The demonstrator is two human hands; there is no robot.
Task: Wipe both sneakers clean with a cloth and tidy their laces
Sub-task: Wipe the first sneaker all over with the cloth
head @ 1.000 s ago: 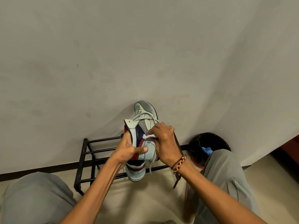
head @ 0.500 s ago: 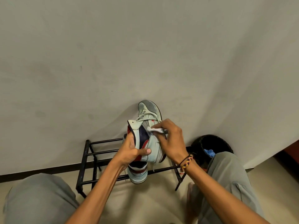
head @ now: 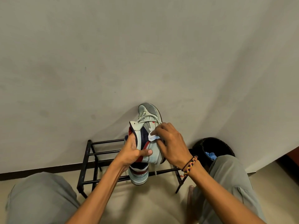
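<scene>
A pale green sneaker [head: 149,116] with navy and red panels is held up in front of the wall, toe pointing away. My left hand [head: 135,152] grips it at the collar, thumb across the side panel. My right hand [head: 171,143] pinches a small white cloth [head: 152,137] and presses it against the sneaker's side, just below the laces [head: 144,118]. A loose lace end [head: 155,169] hangs down under the shoe. Only one sneaker is clearly visible; a second one may sit behind and below it [head: 139,176], but I cannot tell.
A black metal shoe rack [head: 90,160] stands against the wall under the sneaker. A dark round bin [head: 212,145] with something blue [head: 211,155] inside sits at the right. My knees in grey trousers [head: 42,198] frame the lower view. A bare foot [head: 191,189] shows by the rack.
My right hand with the cloth has shifted along the sneaker's side, first up toward the laces, then back down a little. The left hand keeps its grip on the shoe.
</scene>
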